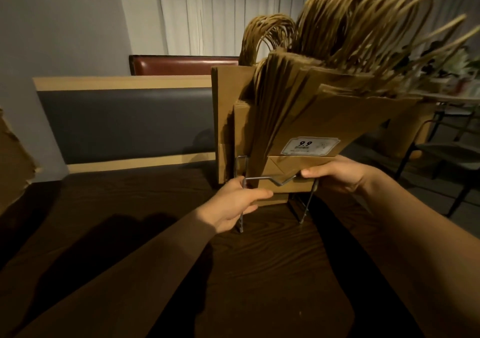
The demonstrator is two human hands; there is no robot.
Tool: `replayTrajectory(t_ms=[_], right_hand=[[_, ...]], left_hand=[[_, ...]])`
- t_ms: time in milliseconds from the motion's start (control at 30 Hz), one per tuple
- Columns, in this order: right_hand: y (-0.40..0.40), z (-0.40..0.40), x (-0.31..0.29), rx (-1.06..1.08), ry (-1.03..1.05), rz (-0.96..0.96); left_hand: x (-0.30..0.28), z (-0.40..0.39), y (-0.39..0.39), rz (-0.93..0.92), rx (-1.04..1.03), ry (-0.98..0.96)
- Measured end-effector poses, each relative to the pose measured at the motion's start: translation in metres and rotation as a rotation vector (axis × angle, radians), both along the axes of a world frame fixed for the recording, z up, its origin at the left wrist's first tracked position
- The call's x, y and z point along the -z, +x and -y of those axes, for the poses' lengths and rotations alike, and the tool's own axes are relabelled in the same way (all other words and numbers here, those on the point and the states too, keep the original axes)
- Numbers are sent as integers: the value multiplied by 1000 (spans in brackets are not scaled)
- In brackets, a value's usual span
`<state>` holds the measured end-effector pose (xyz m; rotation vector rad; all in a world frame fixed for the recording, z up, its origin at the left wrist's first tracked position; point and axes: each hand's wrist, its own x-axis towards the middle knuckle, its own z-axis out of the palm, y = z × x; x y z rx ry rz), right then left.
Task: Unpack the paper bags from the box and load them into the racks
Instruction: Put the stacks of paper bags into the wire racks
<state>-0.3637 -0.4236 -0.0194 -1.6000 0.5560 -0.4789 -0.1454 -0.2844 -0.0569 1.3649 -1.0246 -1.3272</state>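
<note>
Two bare forearms reach forward over a dark wood-grain tabletop [259, 272]. The left hand [237, 205] makes a closed grip: its fingers curl round the front left upright of a thin grey wire rack [262, 180], thumb lying against the lower edge of the paper. The right hand [337, 175] also grips, its thumb pressed on the front face of a fanned bundle of brown paper bags [311, 119] near the bottom fold, the fingers hidden behind the paper. One rack is visible; its front bar runs level and dips into a shallow V at the middle, and its two front legs stand on the tabletop. The bundle sits in that rack, tilted to the right, its many flat kraft sheets spreading like a deck of cards; I cannot count them. The front bag bears one white label [309, 145] printed "9.9". Twisted paper-cord handles [363, 21] arch up in loops, blurred at the right. Just behind the bundle stands a second, upright stack of larger bags [228, 99] with its own handles. Farther back are a bench backrest [124, 122] in dark grey with tan borders, a reddish-brown leather seat back [181, 65], and pale pleated curtains [207, 13]. At the right edge stands a dark chair [441, 156].
</note>
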Motion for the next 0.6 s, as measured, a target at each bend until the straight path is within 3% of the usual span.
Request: replayTrajectory(t_ms=[133, 200, 267, 333, 467, 600], right_hand=[[0, -1, -3, 27, -6, -72], [1, -8, -7, 35, -16, -90], [0, -13, -9, 62, -10, -57], [-4, -16, -10, 88, -51, 36], [-6, -28, -28, 208, -84, 333], [7, -39, -32, 272, -127, 345]], left_hand=[[-30, -15, 16, 828, 99, -27], [-53, -21, 19, 1011, -44, -154], [-71, -25, 15, 907, -229, -432], [-83, -19, 5, 762, -228, -595], [-90, -10, -13, 801, -66, -598], [-80, -5, -4, 612, -133, -545]])
